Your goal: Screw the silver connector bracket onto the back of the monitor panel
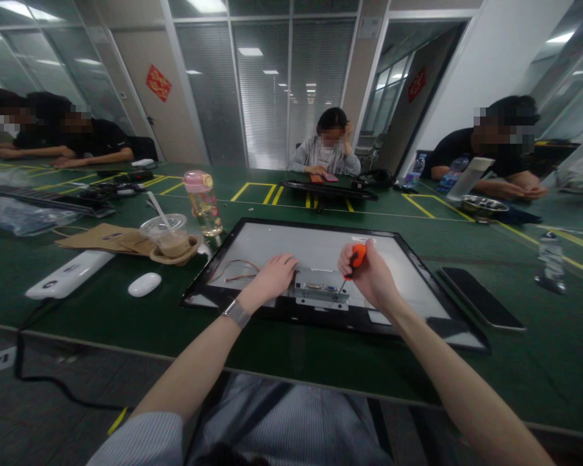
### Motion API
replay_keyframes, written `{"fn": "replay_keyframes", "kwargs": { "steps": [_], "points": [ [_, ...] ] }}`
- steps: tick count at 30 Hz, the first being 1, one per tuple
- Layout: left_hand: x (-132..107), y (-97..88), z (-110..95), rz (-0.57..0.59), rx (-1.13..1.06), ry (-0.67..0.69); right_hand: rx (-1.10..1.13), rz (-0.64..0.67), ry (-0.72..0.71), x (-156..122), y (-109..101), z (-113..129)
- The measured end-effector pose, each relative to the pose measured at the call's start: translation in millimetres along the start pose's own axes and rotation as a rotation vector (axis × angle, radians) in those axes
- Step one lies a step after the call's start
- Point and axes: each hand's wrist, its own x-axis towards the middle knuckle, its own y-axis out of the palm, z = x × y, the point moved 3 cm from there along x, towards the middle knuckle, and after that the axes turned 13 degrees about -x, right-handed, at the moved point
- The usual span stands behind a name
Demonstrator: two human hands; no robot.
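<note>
A display panel (320, 249) with a black frame lies back side up on the green table in front of me. On it near the front edge sits a metal bracket with connector ports (315, 285). My left hand (274, 275) lies at the bracket's left end, fingers stretched out and close together; the fingertips are partly hidden. My right hand (366, 275) is closed around an orange and black screwdriver (357, 259). The screwdriver's shaft slants down to the bracket's right end, where the tip seems to touch. Thin wires (240, 266) lie left of the bracket.
A mouse (144, 285), white power strip (70, 275), iced drink cup (168, 233) and pink-lidded bottle (203, 204) stand on the left. A black flat slab (480, 298) lies right of the panel. A metal bowl (484, 208) stands farther right. Several people sit around the table.
</note>
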Motion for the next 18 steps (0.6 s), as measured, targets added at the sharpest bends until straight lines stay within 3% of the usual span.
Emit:
{"fn": "replay_keyframes", "kwargs": {
  "steps": [18],
  "points": [
    [0.3, -0.2, -1.1, -0.009, 0.023, 0.007, 0.082, 0.01, 0.023, 2.0, -0.2, -1.2]
  ]
}}
